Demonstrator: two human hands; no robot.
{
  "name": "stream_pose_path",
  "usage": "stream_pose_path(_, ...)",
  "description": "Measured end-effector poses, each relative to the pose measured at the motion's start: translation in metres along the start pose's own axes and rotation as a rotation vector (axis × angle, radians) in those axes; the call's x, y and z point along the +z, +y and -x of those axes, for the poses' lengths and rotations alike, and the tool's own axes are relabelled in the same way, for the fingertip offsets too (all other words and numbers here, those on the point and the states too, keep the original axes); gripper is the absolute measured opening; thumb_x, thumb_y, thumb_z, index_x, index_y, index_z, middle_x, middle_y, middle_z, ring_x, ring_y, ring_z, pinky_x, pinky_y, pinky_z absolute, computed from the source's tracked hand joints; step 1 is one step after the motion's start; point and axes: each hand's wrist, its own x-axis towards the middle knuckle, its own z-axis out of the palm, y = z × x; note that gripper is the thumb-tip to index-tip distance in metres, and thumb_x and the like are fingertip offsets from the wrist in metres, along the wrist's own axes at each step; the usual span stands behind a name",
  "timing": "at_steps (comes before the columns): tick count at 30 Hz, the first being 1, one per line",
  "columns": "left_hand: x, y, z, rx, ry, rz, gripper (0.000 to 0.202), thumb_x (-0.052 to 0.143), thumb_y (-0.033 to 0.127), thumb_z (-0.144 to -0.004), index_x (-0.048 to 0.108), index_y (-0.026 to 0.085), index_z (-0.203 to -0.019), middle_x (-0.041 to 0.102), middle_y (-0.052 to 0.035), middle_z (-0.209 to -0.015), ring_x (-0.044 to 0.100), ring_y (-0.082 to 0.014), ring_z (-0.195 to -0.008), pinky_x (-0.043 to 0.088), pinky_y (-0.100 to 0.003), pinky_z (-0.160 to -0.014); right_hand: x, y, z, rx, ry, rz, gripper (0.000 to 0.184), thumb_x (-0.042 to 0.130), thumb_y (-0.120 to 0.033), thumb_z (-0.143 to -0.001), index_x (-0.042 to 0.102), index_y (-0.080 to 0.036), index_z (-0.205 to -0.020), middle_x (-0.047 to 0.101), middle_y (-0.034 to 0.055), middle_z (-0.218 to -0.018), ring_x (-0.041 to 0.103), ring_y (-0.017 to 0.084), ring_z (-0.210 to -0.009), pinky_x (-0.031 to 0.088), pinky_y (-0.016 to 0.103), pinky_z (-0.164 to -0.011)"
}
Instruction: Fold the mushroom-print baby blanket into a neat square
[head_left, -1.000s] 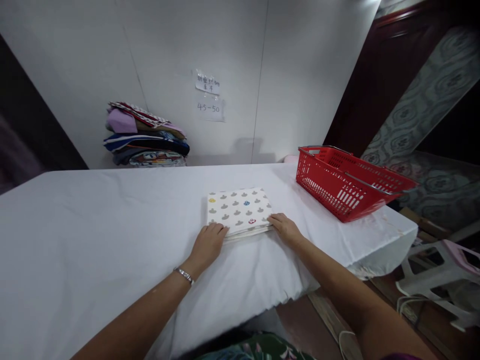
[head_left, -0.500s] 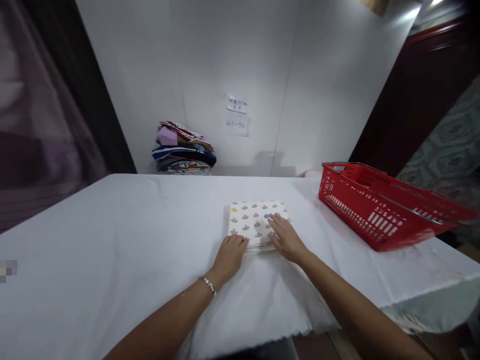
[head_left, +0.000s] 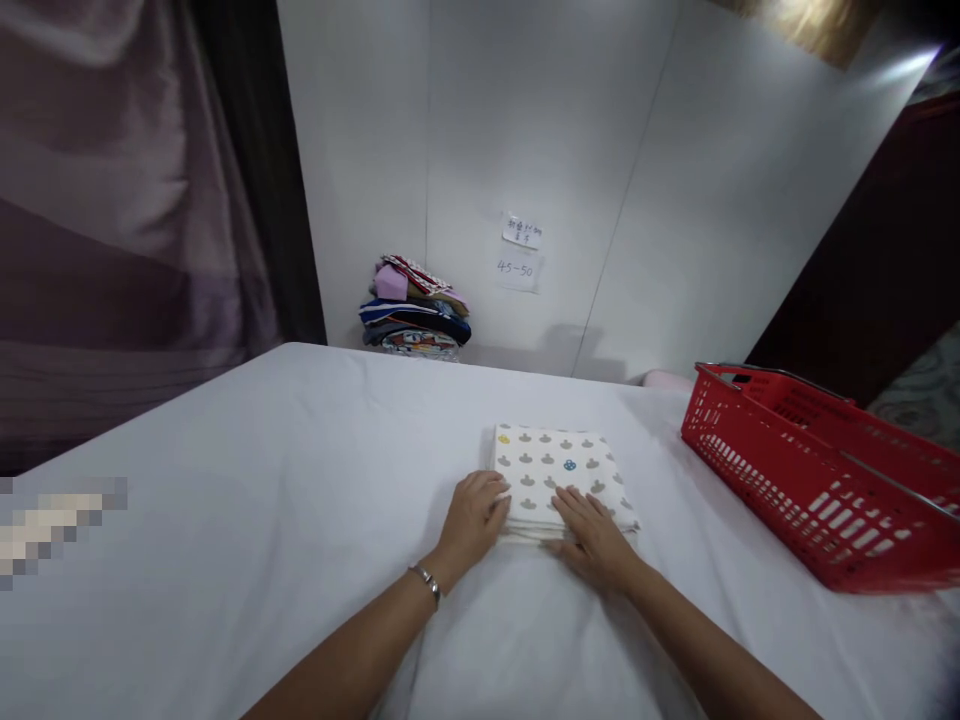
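A folded white cloth [head_left: 536,462] lies on the white-covered table, in a neat rectangle of several layers. It is printed with grey mushroom shapes, plus a yellow one and a blue one. My left hand [head_left: 472,515], with a silver bracelet at its wrist, rests against the cloth's left edge, its fingertips touching the near left side. My right hand [head_left: 596,540] lies on the near right part of the cloth with its fingers stretched over the top. Its thumb is apart from the fingers, by the near edge. Neither hand is closed round the cloth.
A red plastic basket [head_left: 795,480] with metal handles stands on the right of the white table cover [head_left: 300,480]. Folded clothes [head_left: 416,310] are stacked at the back against the wall, left of two paper notes [head_left: 520,250]. A purple curtain [head_left: 97,220] hangs at left.
The view has turned, so the scene sits further right and tilted. My right hand has slid from the cloth's right side towards its near edge. My left hand stays at the left edge.
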Motion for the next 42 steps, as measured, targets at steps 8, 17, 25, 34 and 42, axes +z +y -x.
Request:
stream_pose_path(8, 0.03, 0.008, -0.011, 0.181, -0.298, -0.252, 0.037, 0.045, 0.027, -0.088, 0.052, 0.021, -0.123, 0.047, -0.0076, -0.137, 0.033, -0.0245, -0.132, 0.027, -0.048, -0.109, -0.001, -0.001, 0.009, -0.023, -0.033, -0.043, 0.063, 0.046, -0.048, -0.088, 0.031, -0.019, -0.143, 0.028, 0.0118, -0.147, 0.023, 0.029, -0.137, 0.021, 0.053, -0.109)
stream_pose_path(17, 0.046, -0.006, 0.006, 0.228, -0.339, -0.383, 0.044, 0.034, 0.028, -0.092, 0.041, 0.022, -0.135, 0.042, -0.0056, -0.142, 0.031, -0.0248, -0.134, 0.028, -0.048, -0.109, -0.048, 0.037, -0.061, 0.207, 0.209, -0.023, 0.057, 0.038, -0.047, -0.092, 0.034, -0.018, -0.141, 0.024, 0.0109, -0.15, 0.013, 0.025, -0.14, 0.018, 0.05, -0.111)
stream_pose_path(25, 0.046, -0.009, 0.013, 0.227, -0.365, -0.392, 0.046, 0.033, 0.027, -0.093, 0.038, 0.021, -0.138, 0.038, -0.0053, -0.144, 0.03, -0.0222, -0.135, 0.028, -0.045, -0.111, 0.003, 0.089, -0.087, 0.541, -0.086, 0.043, 0.06, 0.029, -0.046, -0.094, 0.019, -0.019, -0.146, 0.015, 0.008, -0.153, 0.011, 0.023, -0.14, 0.02, 0.045, -0.109)
stream_pose_path(34, 0.027, 0.026, -0.055, 0.022, -0.516, -0.281, 0.042, 0.035, 0.044, -0.091, 0.055, 0.022, -0.121, 0.046, -0.008, -0.138, 0.033, -0.0271, -0.133, 0.025, -0.052, -0.109, 0.008, 0.092, -0.084, 0.511, -0.041, 0.049, 0.06, 0.029, -0.047, -0.093, 0.021, -0.02, -0.146, 0.017, 0.0081, -0.152, 0.012, 0.025, -0.14, 0.021, 0.048, -0.108)
stream_pose_path(42, 0.077, -0.028, -0.106, -0.216, -0.436, -0.351, 0.068, 0.038, 0.056, -0.086, 0.036, 0.013, -0.138, 0.027, -0.0143, -0.149, 0.017, -0.03, -0.139, 0.015, -0.054, -0.111, 0.007, 0.092, -0.08, 0.474, -0.011, -0.017, 0.062, 0.028, -0.05, -0.093, 0.024, -0.017, -0.145, 0.019, 0.0082, -0.152, 0.012, 0.025, -0.14, 0.021, 0.048, -0.109)
